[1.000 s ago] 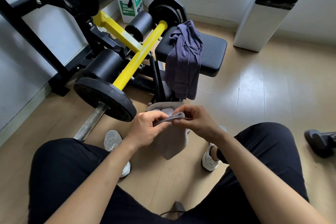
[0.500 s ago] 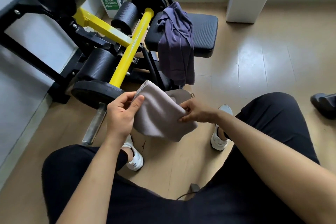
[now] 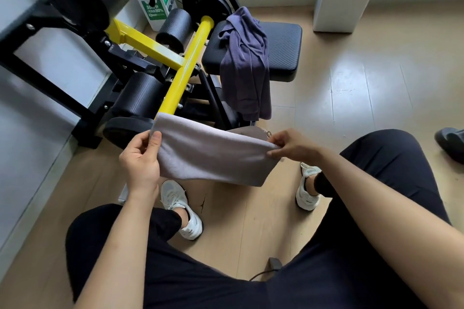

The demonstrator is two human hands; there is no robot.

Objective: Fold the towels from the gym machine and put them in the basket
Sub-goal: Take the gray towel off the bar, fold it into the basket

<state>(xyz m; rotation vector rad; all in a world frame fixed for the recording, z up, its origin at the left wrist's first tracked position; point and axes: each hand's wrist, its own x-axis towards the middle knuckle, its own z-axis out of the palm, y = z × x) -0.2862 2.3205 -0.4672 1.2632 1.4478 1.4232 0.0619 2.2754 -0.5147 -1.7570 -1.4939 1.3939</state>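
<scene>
We hold a grey towel (image 3: pixel 211 155) stretched in the air between our knees, above the wooden floor (image 3: pixel 351 98). Its long axis runs from side to side, the left end a little higher and nearer the gym machine (image 3: pixel 183 68), the right end lower. Our left hand (image 3: pixel 140 158) is clamped on the left short edge, thumb on top of the cloth. Our right hand (image 3: pixel 288 145) pinches the upper right corner between thumb and fingertips. The towel hangs doubled, its lower edge sagging toward our white shoes (image 3: pixel 180 208). A dark purple towel (image 3: pixel 246 63) is draped over the near left corner of the machine's black padded seat (image 3: pixel 281 50), its length hanging straight down toward the floor.
</scene>
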